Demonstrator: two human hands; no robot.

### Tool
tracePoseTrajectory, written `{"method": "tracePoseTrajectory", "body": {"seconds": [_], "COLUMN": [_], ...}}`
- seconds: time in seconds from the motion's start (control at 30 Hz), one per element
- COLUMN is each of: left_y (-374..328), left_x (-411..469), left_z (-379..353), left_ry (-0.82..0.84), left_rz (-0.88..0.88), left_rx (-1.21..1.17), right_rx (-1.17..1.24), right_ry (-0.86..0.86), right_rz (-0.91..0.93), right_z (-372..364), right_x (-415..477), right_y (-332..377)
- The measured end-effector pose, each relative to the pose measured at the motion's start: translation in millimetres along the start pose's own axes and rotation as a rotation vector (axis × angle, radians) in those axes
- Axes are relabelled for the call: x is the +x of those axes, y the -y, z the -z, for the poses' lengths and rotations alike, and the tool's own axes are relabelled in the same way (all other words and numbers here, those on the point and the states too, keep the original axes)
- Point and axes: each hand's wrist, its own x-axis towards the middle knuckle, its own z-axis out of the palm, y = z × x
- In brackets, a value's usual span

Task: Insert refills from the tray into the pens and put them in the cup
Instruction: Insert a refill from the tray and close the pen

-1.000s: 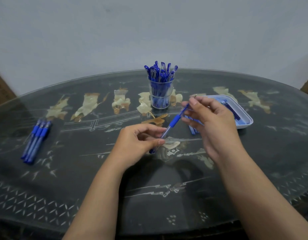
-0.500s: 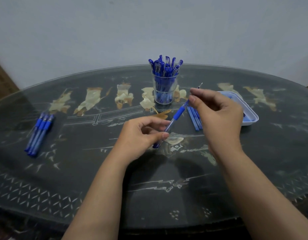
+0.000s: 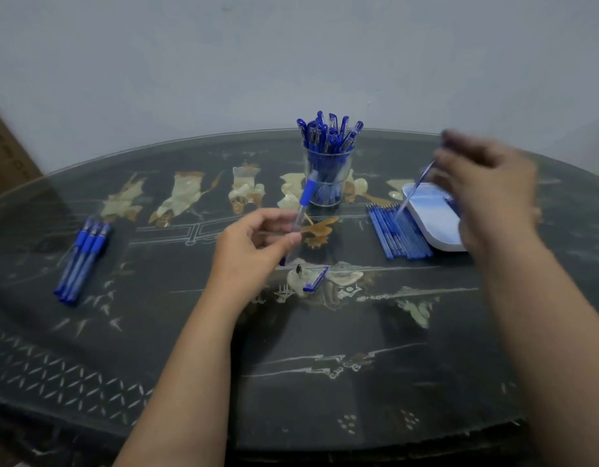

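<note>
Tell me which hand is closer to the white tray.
Right. The right hand hovers over the tray, pinching a refill; the left hand holds a pen well to the tray's left.

cardboard box (image 3: 5, 153): dark printed marks, too blurred to read
table inlay (image 3: 348, 291): small glyph-like marks, illegible
pens (image 3: 328, 136): no readable print

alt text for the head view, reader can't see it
A person's left hand holds a pen barrel while the blurred right hand holds a thin refill by the white tray. Behind them, a clear cup full of blue pens stands on the dark table.
</note>
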Motion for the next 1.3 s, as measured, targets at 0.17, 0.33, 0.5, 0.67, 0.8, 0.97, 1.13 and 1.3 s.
{"method": "tracePoseTrajectory", "body": {"seconds": [0.17, 0.33, 0.5, 0.67, 0.8, 0.97, 1.13, 1.3], "left_y": [9, 19, 24, 25, 26, 26, 25, 25], "left_x": [6, 6, 7, 8, 8, 8, 8, 7], "left_z": [-1, -5, -9, -9, -10, -9, -10, -10], "left_ry": [-0.145, -0.250, -0.225, -0.215, -0.204, -0.191, -0.190, -0.196], "left_rz": [0.029, 0.051, 0.048, 0.057, 0.062, 0.072, 0.074, 0.074], "left_rx": [-0.077, -0.170, -0.148, -0.151, -0.159, -0.166, -0.165, -0.157], "right_rx": [-0.463, -0.690, -0.823, -0.908, -0.946, -0.989, -0.998, -1.002], "right_ry": [0.248, 0.320, 0.390, 0.393, 0.387, 0.373, 0.364, 0.374], "right_rz": [-0.128, -0.115, -0.058, -0.013, 0.022, 0.065, 0.085, 0.098], "right_z": [-11, -17, -26, -31, -33, -31, -31, -31], "right_x": [11, 26, 35, 41, 41, 43, 41, 36], "right_y": [-58, -77, -82, -92, -96, -99, -103, -105]}}
